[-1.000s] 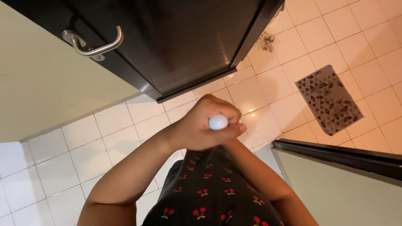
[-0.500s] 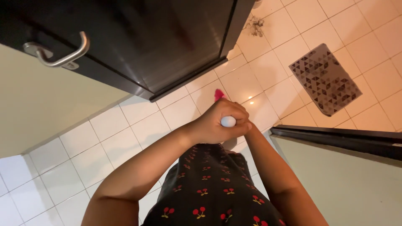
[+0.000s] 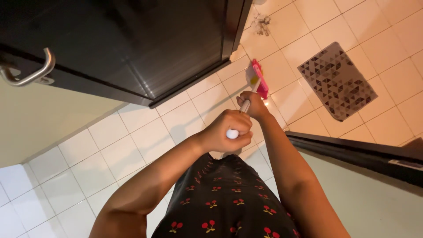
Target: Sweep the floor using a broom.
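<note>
A floor (image 3: 132, 145) of pale square tiles carries a pink broom head (image 3: 259, 79) near a dark cabinet's base, a small pile of dust (image 3: 263, 24) beyond it, and a triangle-patterned grey mat (image 3: 337, 79) lying well apart.

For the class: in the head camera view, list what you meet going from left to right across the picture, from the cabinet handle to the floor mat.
Metal cabinet handle → dark cabinet door → left hand on the top of the broom handle → right hand lower on the handle → pink broom head → patterned floor mat.
</note>
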